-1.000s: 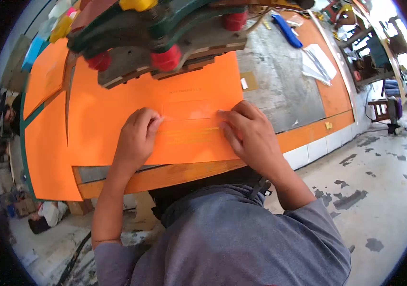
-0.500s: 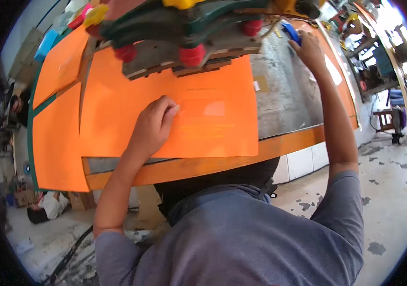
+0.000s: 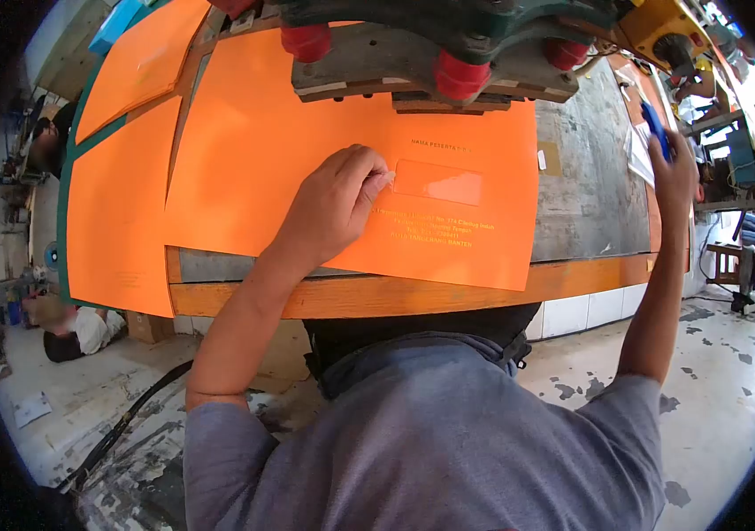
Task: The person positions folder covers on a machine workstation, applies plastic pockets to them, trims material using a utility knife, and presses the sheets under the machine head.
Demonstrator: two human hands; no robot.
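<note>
A large orange sheet (image 3: pixel 245 133) with small printed lettering lies on the bench under the machine. On it sits a clear rectangular plastic window (image 3: pixel 439 183). My left hand (image 3: pixel 337 199) is over the sheet at the window's left edge. Its thumb and fingers are pinched together on a small whitish bit that I cannot make out. Off to the right, past the metal plate, my right hand (image 3: pixel 676 168) is closed around a slim blue tool (image 3: pixel 657 131) pointing up and away; its exact kind does not show.
Overhead hangs a dark green machine head with red round feet (image 3: pixel 463 75). A yellow control box (image 3: pixel 656 40) is at upper right. More orange sheets (image 3: pixel 125 190) lie at left. The bench has a wooden front edge (image 3: pixel 448 288). Two people (image 3: pixel 85 329) are visible at far left.
My right hand has moved right and closer to me, carrying the blue tool away from the metal plate. My left hand stays pinched beside the window. The view has shifted, and the lettering looks clearer.
</note>
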